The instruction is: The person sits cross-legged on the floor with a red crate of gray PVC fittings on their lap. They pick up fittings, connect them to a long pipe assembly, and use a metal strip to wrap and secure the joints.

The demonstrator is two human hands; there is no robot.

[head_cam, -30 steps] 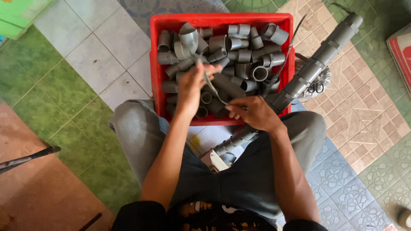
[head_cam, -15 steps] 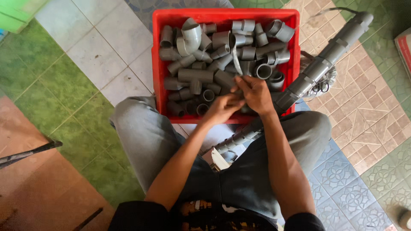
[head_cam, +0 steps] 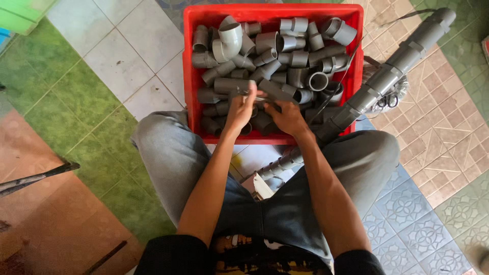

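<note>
The person sits on the tiled floor (head_cam: 76,91) in grey trousers, and both forearms reach forward over the knees. The left hand (head_cam: 239,109) is at the near side of the red plastic crate (head_cam: 356,40), and its fingers (head_cam: 250,98) are curled closed around a grey pipe fitting (head_cam: 232,85) that lies sideways on top of the pile. The right hand (head_cam: 289,118) is just beside it, to the right, and its fingers (head_cam: 272,104) are bent down on another grey piece (head_cam: 272,90) which touches the first one; how tight this hold is, I cannot tell, because the fingertips are hidden among the parts. Beyond the fingers the crate is full of grey pipe elbows and couplings (head_cam: 285,56), lying in all directions, with one pale curved elbow (head_cam: 229,40) at the far left. To the right of the right fingers a long grey pipe assembly (head_cam: 392,71) leans diagonally from between the legs past the crate's right wall. A thin black cable (head_cam: 336,86) runs over the fittings near it
</note>
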